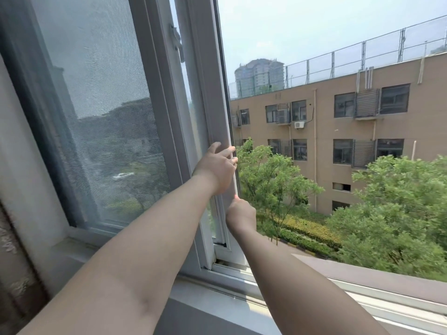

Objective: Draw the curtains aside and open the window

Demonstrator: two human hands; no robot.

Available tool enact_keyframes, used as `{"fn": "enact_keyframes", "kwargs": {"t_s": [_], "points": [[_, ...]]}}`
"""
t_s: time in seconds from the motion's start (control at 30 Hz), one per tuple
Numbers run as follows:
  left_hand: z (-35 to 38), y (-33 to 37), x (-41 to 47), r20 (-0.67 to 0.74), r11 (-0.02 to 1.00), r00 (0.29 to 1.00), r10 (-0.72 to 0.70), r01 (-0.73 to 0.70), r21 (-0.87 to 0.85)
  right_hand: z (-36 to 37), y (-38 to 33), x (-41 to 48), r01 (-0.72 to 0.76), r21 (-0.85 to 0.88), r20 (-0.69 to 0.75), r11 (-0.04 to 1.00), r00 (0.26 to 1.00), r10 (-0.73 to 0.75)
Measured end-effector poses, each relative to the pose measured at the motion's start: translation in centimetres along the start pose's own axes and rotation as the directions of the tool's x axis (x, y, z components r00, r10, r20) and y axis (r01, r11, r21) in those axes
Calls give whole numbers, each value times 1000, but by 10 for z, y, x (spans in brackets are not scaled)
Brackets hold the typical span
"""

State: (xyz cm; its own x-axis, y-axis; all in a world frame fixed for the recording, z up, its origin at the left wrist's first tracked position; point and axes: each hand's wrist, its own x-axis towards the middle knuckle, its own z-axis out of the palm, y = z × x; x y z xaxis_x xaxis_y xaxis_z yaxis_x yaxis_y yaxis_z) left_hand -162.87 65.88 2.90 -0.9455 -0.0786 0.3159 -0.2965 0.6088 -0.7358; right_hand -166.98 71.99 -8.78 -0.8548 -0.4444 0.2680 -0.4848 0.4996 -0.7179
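Observation:
The sliding window sash (205, 76) has a white frame and stands pushed to the left, so the right half of the opening shows open air. My left hand (219, 166) wraps its fingers around the sash's right edge at mid height. Just below it, my right hand (240, 215) grips the same edge, thumb up. A latch handle (177, 42) sits high on the frame. A strip of patterned curtain (9, 269) hangs at the far left edge, drawn aside.
A mesh insect screen (101, 112) covers the left pane. The white sill and bottom track (362, 303) run along the lower right. Outside are a tan building (362, 131) and green trees (399, 213).

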Motion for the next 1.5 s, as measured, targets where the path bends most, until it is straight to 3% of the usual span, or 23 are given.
{"fn": "enact_keyframes", "kwargs": {"t_s": [0.37, 0.73, 1.0, 1.13, 1.23, 1.3, 1.37, 1.43, 1.5], "points": [[24, -30, -18, 73, 997, 996, -54, 51, 50, 29, -31, 0, 28, 79, 87, 996, 996, -35], [37, -45, -28, 157, 980, 984, -90, 60, 189, 51, -52, 0, -42, 279, 164, 959, 986, -5], [40, -47, -27, 177, 982, 979, -100, 68, 178, 55, -52, 5, -25, 264, 215, 964, 976, -34], [40, -45, -27, 211, 980, 972, -104, 64, 189, 48, -38, 5, -1, 301, 300, 954, 949, -94], [36, -45, -30, 220, 981, 972, -89, 48, 185, 32, -16, -3, 67, 319, 263, 945, 952, -156], [37, -45, -42, 156, 985, 986, -59, 33, 167, 14, 0, -10, 97, 365, 220, 926, 958, -187], [46, -40, -61, -22, 998, 1000, -8, 10, 69, -10, 14, -20, 114, 457, 170, 882, 962, -212], [52, -25, -92, -279, 991, 960, -3, -35, -130, -40, 28, -34, 164, 499, 121, 851, 959, -256], [63, -6, -130, -444, 956, 896, -25, -108, -272, -77, 43, -46, 249, 477, 64, 843, 946, -316]]}}
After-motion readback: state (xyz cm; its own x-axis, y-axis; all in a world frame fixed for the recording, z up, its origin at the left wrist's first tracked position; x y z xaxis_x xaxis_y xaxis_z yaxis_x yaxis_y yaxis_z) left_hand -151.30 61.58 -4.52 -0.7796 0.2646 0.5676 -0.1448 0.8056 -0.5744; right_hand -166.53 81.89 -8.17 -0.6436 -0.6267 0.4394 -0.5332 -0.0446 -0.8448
